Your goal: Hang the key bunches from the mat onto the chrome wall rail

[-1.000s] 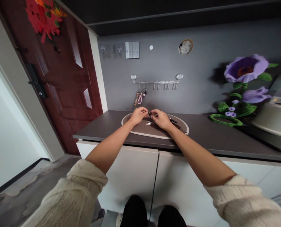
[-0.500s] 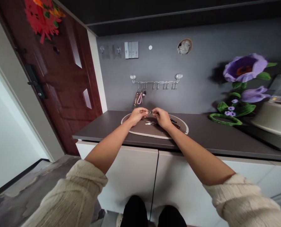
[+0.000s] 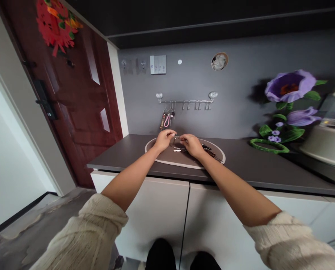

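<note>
Both my hands reach over an oval brown tray (image 3: 167, 162) on the dark countertop. My left hand (image 3: 164, 139) and my right hand (image 3: 192, 145) are each pinched on a small metal key ring (image 3: 178, 137) held between them, just above the tray. A silver key (image 3: 177, 150) lies or hangs right under the hands. More dark keys (image 3: 209, 148) rest on the tray to the right of my right hand.
A hook rail (image 3: 185, 101) on the grey wall carries a key bunch with a pink strap (image 3: 165, 119). Purple flower decoration (image 3: 288, 108) stands at the right beside an appliance (image 3: 325, 142). A red-brown door (image 3: 71, 90) is at the left. White cabinet doors (image 3: 167, 213) sit below.
My hands stay pinched together on the key ring and have shifted slightly. The camera has tilted down a little, so the scene sits lower in view.
</note>
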Tool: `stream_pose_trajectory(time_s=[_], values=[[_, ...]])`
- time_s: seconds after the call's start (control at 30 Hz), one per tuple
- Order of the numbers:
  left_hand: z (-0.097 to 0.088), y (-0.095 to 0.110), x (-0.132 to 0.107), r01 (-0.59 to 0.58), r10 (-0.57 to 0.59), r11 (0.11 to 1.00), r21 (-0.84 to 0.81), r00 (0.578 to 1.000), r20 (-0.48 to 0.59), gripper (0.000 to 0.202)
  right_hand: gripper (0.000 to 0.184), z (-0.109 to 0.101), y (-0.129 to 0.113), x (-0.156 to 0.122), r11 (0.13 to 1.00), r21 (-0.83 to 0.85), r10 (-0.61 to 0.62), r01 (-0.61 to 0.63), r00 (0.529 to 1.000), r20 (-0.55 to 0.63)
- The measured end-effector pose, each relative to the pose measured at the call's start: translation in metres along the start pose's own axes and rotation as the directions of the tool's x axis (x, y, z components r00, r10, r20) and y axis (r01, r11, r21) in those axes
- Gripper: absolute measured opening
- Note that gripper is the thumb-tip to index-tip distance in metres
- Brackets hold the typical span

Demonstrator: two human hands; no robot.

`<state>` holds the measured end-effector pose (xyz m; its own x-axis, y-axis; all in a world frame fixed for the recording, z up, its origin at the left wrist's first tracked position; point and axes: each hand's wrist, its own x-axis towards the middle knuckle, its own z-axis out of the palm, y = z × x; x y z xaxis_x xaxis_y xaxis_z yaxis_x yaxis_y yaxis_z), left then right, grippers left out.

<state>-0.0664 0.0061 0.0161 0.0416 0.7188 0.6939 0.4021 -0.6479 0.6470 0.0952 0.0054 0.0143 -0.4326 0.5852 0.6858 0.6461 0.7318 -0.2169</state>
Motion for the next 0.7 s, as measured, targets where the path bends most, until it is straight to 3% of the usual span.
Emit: stream_pose_trajectory(time_s=[0.23, 0.4, 0.7], values=[[-0.001, 0.01, -0.003, -0.122, 0.114, 0.976, 0.183, 0.992, 0.052, 0.016, 0.017, -0.002, -0.006, 0.0, 0.998, 0.055, 0.025, -0.023, 0.999, -0.047], [0.001, 0.013, -0.005, -0.146, 0.134, 0.973, 0.179, 0.988, 0.076, 0.016, 0.013, -0.003, -0.008, 0.0, 0.998, 0.058, 0.043, -0.04, 0.998, -0.056], [0.001, 0.01, -0.006, -0.154, 0.162, 0.951, 0.266, 0.987, -0.006, 0.014, 0.013, -0.007, -0.009, -0.002, 0.996, 0.067, 0.057, -0.052, 0.996, -0.074]])
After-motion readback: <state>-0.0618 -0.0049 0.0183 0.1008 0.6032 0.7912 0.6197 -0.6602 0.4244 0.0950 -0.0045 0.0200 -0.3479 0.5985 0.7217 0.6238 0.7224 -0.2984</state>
